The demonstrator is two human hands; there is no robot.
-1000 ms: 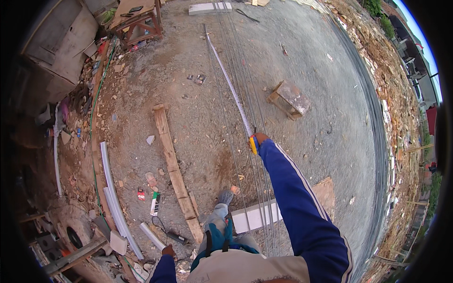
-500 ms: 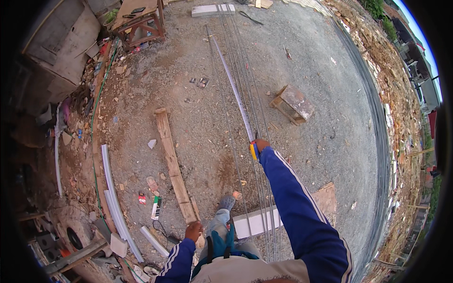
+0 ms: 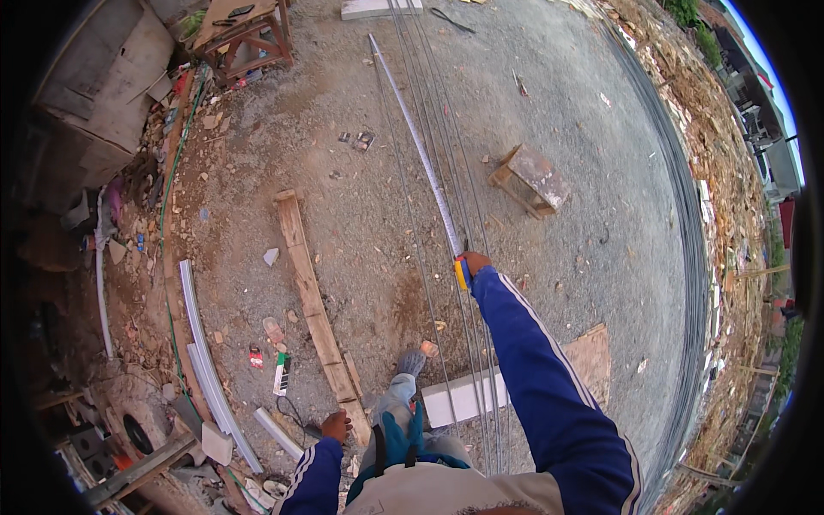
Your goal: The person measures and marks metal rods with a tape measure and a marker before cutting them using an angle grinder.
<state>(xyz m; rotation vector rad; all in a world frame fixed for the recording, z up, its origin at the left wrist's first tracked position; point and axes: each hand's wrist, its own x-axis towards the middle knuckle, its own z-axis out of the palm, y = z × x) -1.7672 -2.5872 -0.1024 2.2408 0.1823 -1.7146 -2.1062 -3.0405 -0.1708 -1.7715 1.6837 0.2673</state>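
My right hand (image 3: 475,263) grips a yellow-and-blue tape measure (image 3: 462,275), its white blade (image 3: 415,136) stretched out away from me over several long thin steel bars (image 3: 438,113). Those bars run lengthwise across the gravel, passing over a white block (image 3: 459,399) beside my feet and another white block (image 3: 382,7) at the far end. My left hand (image 3: 336,427) hangs low on the left with fingers curled and nothing visible in them, near a long wooden plank (image 3: 313,309).
A rusty box-like stand (image 3: 530,178) sits right of the bars, a brown board (image 3: 586,365) near my right arm. A wooden table (image 3: 240,27) stands back left. Pale channel pieces (image 3: 202,360) and rubble lie left; a long bundle of bars (image 3: 682,249) curves along the right.
My left hand has moved up and to the right from the lower edge. My right hand, still on the tape measure, sits slightly lower in the picture.
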